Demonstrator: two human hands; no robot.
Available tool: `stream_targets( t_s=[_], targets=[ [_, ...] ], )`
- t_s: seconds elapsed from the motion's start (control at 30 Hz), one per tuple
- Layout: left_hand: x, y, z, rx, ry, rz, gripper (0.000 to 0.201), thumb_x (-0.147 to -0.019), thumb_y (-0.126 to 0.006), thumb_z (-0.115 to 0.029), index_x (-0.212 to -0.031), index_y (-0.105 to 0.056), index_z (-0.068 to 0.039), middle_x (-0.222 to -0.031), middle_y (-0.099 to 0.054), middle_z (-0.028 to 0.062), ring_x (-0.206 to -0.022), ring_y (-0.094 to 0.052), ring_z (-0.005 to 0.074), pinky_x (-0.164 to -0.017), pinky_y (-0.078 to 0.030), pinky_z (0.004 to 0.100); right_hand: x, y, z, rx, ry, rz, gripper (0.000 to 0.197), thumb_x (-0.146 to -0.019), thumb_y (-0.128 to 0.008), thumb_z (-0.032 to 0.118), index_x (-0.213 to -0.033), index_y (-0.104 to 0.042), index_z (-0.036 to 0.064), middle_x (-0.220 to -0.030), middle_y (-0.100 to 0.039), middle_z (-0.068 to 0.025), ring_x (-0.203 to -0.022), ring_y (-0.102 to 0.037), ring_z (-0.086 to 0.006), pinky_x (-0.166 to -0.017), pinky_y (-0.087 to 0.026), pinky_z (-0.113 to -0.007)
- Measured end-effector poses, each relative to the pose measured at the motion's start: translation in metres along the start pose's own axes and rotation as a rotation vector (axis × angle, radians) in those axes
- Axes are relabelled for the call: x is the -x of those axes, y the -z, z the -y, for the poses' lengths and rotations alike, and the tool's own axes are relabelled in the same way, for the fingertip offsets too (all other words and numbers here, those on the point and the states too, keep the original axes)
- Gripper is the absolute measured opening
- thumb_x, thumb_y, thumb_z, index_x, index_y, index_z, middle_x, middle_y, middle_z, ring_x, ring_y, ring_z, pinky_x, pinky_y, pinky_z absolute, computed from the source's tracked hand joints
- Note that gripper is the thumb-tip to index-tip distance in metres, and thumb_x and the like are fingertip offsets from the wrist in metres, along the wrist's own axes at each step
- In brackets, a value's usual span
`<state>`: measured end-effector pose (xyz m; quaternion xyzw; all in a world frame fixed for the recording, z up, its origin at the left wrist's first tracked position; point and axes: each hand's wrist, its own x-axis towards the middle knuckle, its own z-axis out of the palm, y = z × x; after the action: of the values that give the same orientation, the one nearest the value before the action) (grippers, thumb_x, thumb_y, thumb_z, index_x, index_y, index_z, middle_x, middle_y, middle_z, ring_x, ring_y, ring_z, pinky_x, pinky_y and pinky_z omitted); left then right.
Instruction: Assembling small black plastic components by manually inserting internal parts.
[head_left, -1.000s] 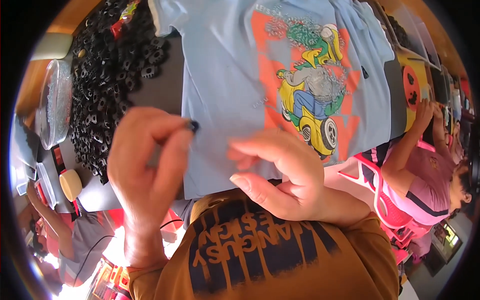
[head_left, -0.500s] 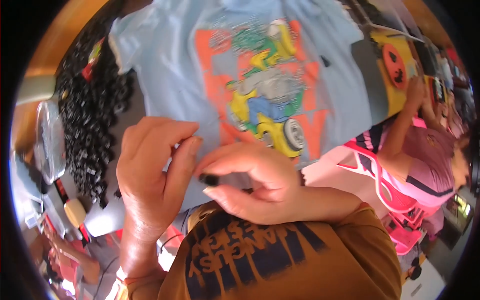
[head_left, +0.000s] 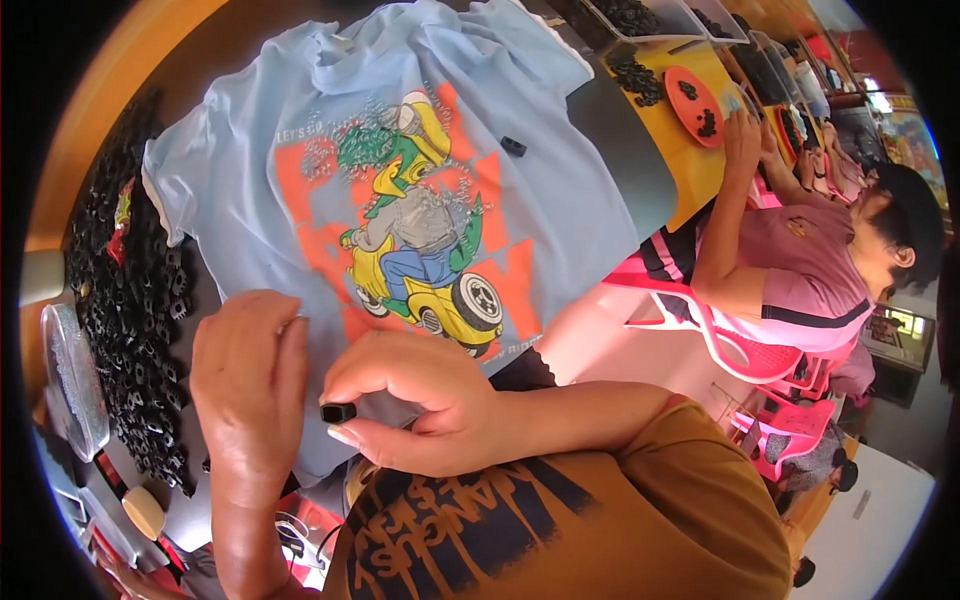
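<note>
With my right hand (head_left: pixel 455 400) I pinch a small black block-shaped plastic piece (head_left: pixel 338 412) between thumb and forefinger, the two tips nearly together and the rest of the hand curled round behind. The piece sticks out to the left from my fingertips, near side, above the light-blue fabric T-shirt (head_left: pixel 590 200); its faces look flat and slightly shiny, with angular edges. My left hand (head_left: pixel 245 390) is just left of it, fingers bent and thumb close against them; I cannot tell whether they grip anything. The shirt lies spread out, a bit wrinkled, its print of a yellow scooter (head_left: pixel 430 300) facing up. A second small black piece (head_left: pixel 514 147) lies on its far right part. To the left is a wide heap of black plastic pieces (head_left: pixel 130 340).
</note>
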<state>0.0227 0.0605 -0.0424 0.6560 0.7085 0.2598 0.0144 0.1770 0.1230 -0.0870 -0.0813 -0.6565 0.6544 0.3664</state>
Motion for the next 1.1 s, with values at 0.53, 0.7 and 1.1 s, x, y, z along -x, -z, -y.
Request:
stream_targets(
  t_s=[0.53,0.7,1.1],
  targets=[
    [0.044,0.041,-0.018,1.092,0.729,0.066,0.018,-0.079,-0.05,0.01,-0.095,-0.057,0.005,-0.08,-0.059,0.0082,-0.061,-0.052,0.008,-0.056,-0.041,0.0184,-0.009,0.006,-0.001,0.044,-0.115,0.201,0.027,-0.078,-0.065,-0.006,-0.104,-0.058,-0.0063,-0.096,-0.057,-0.0131,-0.077,-0.053,-0.0155,-0.067,-0.042,-0.027],
    [0.043,0.04,-0.009,1.029,0.649,0.173,0.016,-0.081,-0.051,0.009,-0.095,-0.057,0.004,-0.079,-0.058,0.0071,-0.062,-0.052,0.0073,-0.056,-0.04,0.0176,-0.012,0.002,-0.003,0.102,-0.005,0.132,0.025,-0.074,-0.07,-0.001,-0.097,-0.063,0.0007,-0.082,-0.06,-0.0059,-0.068,-0.053,-0.0162,-0.057,-0.04,-0.025],
    [0.048,0.029,-0.009,0.57,0.159,0.096,0.022,-0.074,-0.068,0.001,-0.095,-0.063,-0.003,-0.081,-0.063,0.0092,-0.069,-0.06,0.0271,-0.062,-0.047,0.0343,-0.007,0.005,0.005,0.265,-0.055,0.236,0.025,-0.07,-0.071,-0.003,-0.094,-0.064,-0.0018,-0.086,-0.062,-0.0135,-0.07,-0.058,-0.0203,-0.057,-0.045,-0.027]
  ],
)
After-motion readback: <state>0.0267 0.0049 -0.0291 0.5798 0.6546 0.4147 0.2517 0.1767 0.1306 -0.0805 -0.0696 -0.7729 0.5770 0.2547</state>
